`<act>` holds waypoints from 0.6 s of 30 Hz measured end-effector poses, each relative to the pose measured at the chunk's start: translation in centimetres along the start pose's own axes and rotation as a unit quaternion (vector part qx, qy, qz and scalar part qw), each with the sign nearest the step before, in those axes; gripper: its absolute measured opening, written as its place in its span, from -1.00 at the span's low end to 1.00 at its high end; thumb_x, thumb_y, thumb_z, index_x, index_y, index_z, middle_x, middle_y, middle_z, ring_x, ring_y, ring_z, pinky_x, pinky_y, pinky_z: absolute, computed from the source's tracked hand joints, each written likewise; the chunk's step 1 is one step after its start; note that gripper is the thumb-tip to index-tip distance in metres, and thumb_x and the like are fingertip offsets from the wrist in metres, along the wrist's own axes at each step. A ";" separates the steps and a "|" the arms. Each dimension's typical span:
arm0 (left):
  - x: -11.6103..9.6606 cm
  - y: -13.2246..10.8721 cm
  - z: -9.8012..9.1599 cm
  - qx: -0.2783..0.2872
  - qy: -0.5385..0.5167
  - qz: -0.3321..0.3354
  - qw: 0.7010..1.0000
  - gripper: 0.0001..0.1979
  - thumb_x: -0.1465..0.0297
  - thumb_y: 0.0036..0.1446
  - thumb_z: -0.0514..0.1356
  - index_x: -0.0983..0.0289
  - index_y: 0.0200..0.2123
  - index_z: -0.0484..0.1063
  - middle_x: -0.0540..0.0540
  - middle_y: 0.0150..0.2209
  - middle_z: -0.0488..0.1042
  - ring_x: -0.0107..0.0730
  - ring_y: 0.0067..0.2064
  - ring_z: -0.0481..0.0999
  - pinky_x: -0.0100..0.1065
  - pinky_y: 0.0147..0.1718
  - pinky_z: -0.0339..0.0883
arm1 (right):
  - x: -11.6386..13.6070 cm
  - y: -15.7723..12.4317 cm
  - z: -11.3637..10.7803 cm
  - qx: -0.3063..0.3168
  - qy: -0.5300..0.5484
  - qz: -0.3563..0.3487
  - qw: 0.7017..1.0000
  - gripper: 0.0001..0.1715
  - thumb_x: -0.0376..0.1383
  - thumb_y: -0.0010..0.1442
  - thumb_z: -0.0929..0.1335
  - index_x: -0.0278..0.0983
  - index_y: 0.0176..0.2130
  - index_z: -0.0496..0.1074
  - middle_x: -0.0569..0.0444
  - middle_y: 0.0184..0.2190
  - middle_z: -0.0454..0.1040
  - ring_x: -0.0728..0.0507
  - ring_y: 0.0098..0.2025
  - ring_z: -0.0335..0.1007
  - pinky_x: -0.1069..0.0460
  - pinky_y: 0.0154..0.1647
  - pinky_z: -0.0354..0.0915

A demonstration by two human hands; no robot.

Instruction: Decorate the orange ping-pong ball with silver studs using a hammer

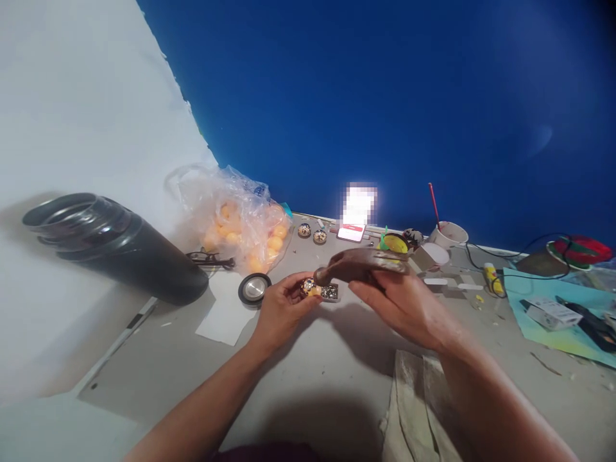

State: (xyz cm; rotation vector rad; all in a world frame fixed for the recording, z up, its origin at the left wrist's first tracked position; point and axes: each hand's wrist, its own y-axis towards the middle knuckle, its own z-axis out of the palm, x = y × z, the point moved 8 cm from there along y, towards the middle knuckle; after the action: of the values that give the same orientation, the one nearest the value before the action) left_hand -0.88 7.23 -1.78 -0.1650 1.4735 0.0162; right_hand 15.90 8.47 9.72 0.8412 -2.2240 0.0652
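My left hand (286,305) is closed around a small orange ball (309,288) covered in part with shiny dark and silver beads. Above it, my right hand (399,301) grips a brown, worn tool (360,262) with a curved body. Its rounded nose comes down at the ball's upper right; I cannot tell whether they touch. Just right of the ball sits a small clear box (330,292) of glittering silver and dark pieces. Farther back on the table lie two decorated balls (312,233).
A clear bag of orange balls (240,231) and a tall dark flask (125,250) stand left, near a round lid (255,290) and paper. Behind is a lit phone (356,212). Rightward are a white cup (448,234), cables, a glue stick (493,278) and a cloth (418,404).
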 end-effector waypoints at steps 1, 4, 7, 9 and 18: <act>0.1 0.0 0.0 -0.002 -0.004 -0.001 1.000 -0.54 0.40 -0.19 0.47 0.31 -0.12 0.59 0.13 -0.21 0.66 -0.23 -0.22 0.63 -0.33 -0.25 0.48 | 0.1 0.0 -0.2 -0.009 0.004 -0.005 1.000 -0.59 -0.30 0.38 0.25 -0.12 0.13 0.49 0.03 -0.05 0.61 -0.22 0.08 0.46 -0.09 0.17 0.27; 0.4 -0.1 0.0 -0.004 -0.014 -0.021 1.000 -0.50 0.41 -0.23 0.49 0.32 -0.12 0.59 0.11 -0.26 0.66 -0.28 -0.29 0.62 -0.32 -0.31 0.49 | -0.7 0.2 0.2 0.019 -0.020 0.015 1.000 -0.60 -0.31 0.35 0.25 -0.16 0.08 0.53 0.01 -0.09 0.61 -0.21 -0.01 0.48 -0.06 0.05 0.32; 0.5 -0.1 0.3 0.013 -0.044 -0.054 0.998 -0.54 0.42 -0.20 0.49 0.33 -0.13 0.59 0.04 -0.44 0.61 -0.38 -0.45 0.54 -0.32 -0.41 0.46 | -2.6 0.3 0.0 0.028 -0.081 0.068 0.994 -0.65 -0.25 0.31 0.29 -0.17 0.02 0.56 -0.01 -0.18 0.62 -0.21 -0.16 0.49 -0.03 -0.14 0.33; 0.6 -0.1 0.6 0.036 -0.103 -0.077 0.991 -0.57 0.40 -0.12 0.46 0.34 -0.11 0.58 0.06 -0.44 0.59 -0.41 -0.46 0.52 -0.34 -0.43 0.44 | -4.1 0.1 -0.9 0.018 -0.135 0.104 0.985 -0.67 -0.22 0.28 0.32 -0.17 -0.01 0.56 -0.02 -0.23 0.61 -0.20 -0.22 0.47 -0.01 -0.22 0.29; 1.6 -0.3 1.2 0.081 -0.254 -0.173 0.948 -0.65 0.42 0.02 0.37 0.32 -0.08 0.58 0.21 -0.23 0.63 -0.26 -0.30 0.64 -0.30 -0.30 0.50 | -10.8 -1.0 0.6 0.199 -0.350 0.194 0.895 -0.83 -0.27 0.12 0.37 -0.29 -0.27 0.52 -0.16 -0.32 0.57 -0.21 -0.38 0.44 0.00 -0.46 0.03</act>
State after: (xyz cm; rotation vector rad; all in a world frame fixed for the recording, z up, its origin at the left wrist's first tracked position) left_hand 0.48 6.96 -3.27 -0.2614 0.9103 -0.3255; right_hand 21.58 13.48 1.94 0.6711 -3.1135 0.4950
